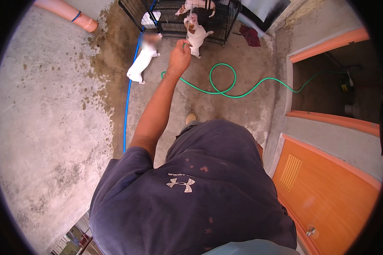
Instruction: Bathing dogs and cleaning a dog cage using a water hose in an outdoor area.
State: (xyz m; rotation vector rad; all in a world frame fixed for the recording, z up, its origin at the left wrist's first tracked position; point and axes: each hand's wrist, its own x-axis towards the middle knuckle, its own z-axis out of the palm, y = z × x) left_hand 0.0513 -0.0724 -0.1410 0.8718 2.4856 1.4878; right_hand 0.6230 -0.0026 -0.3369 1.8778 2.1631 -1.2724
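My left hand (180,56) reaches forward, fingers closed around the end of a green hose (222,64). A thin pale streak, seemingly water, runs from the fingers toward a black wire cage (174,32). Just beyond the hand, a white and brown dog (196,37) is up against the cage front. To the left of the hand, another white dog (139,64) with a brown head stands on the concrete. A third pale dog (200,5) shows inside the cage. My right hand is out of sight; only a sliver of that arm shows beside my shirt.
The hose loops over the concrete floor into an open doorway (327,85) on the right. A blue pipe (129,97) runs along the stained left wall (51,110). An orange door (323,187) stands at lower right. A dark red cloth (250,36) lies beside the cage.
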